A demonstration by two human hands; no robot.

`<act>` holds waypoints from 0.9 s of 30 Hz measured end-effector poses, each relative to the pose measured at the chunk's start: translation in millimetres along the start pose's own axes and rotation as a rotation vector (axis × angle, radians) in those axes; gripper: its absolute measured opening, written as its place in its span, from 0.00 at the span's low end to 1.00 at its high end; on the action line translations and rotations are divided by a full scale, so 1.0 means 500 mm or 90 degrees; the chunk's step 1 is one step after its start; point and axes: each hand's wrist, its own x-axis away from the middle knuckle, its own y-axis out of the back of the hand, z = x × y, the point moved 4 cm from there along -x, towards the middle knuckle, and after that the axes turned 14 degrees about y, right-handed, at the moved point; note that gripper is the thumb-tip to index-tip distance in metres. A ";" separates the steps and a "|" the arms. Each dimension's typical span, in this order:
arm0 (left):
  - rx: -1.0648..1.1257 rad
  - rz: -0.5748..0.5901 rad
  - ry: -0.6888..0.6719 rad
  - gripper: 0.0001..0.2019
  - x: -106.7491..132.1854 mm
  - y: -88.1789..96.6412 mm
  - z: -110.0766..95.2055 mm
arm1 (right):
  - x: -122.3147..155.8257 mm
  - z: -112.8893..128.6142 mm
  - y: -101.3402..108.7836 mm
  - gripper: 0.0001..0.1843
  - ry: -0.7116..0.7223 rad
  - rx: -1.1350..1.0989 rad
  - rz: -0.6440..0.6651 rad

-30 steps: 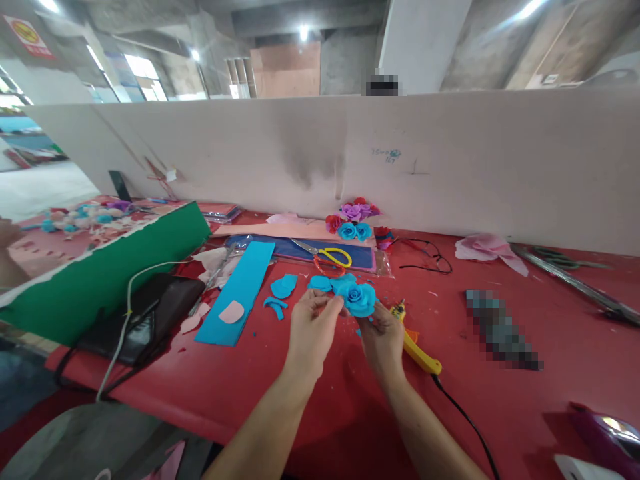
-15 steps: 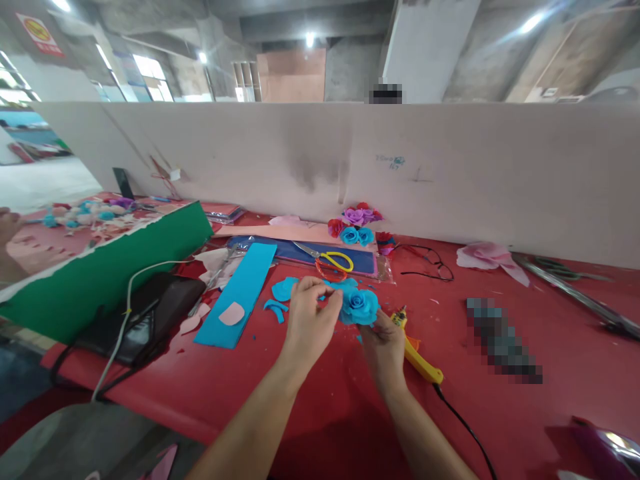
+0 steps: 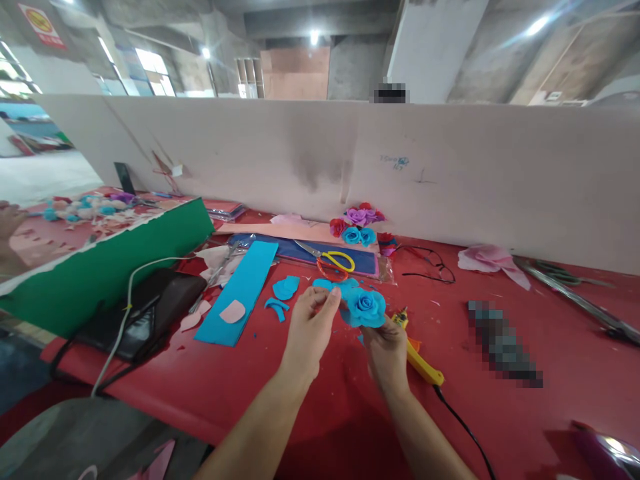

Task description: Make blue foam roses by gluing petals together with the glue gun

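A blue paper rose (image 3: 367,305) with a tightly curled centre faces up in front of me. My right hand (image 3: 385,343) is closed on it from below; the fingers under the petals are partly hidden. My left hand (image 3: 307,323) is closed in a pinch, thumb upright, its tips close to the rose's left edge. What lies between those fingertips cannot be made out. Loose blue petals (image 3: 286,287) lie behind and left of my left hand. A yellow glue gun (image 3: 424,363) with a black cord rests just right of my right hand.
Blue paper strip (image 3: 240,293) with a pink petal (image 3: 233,311), left. Yellow-handled scissors (image 3: 337,260) lie behind my hands, near finished flowers (image 3: 359,223). Glasses (image 3: 430,267) sit right of them. A green divider (image 3: 110,267) and black bag (image 3: 135,327) stand left; another person's hand (image 3: 10,220) shows beyond.
The rose has turned slightly and shifted a little right with my right hand. My left fingertips have drawn back slightly from its edge, thumb now more upright.
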 end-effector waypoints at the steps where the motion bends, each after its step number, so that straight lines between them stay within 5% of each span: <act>1: -0.006 -0.003 0.001 0.14 0.002 0.001 -0.001 | 0.000 0.000 0.000 0.11 -0.015 -0.021 -0.004; 10: -0.108 -0.040 0.002 0.08 -0.020 0.026 0.025 | 0.004 -0.011 0.005 0.07 -0.052 -0.021 -0.030; 14: -0.187 0.090 -0.036 0.08 -0.046 0.015 0.034 | 0.001 -0.003 0.004 0.06 -0.049 -0.016 -0.026; 20: -0.093 0.261 -0.060 0.11 -0.046 -0.018 0.036 | -0.009 0.001 0.009 0.05 -0.025 -0.002 -0.058; 27: -0.113 0.202 -0.138 0.06 -0.054 -0.051 0.043 | -0.016 0.004 0.017 0.09 0.012 0.035 -0.075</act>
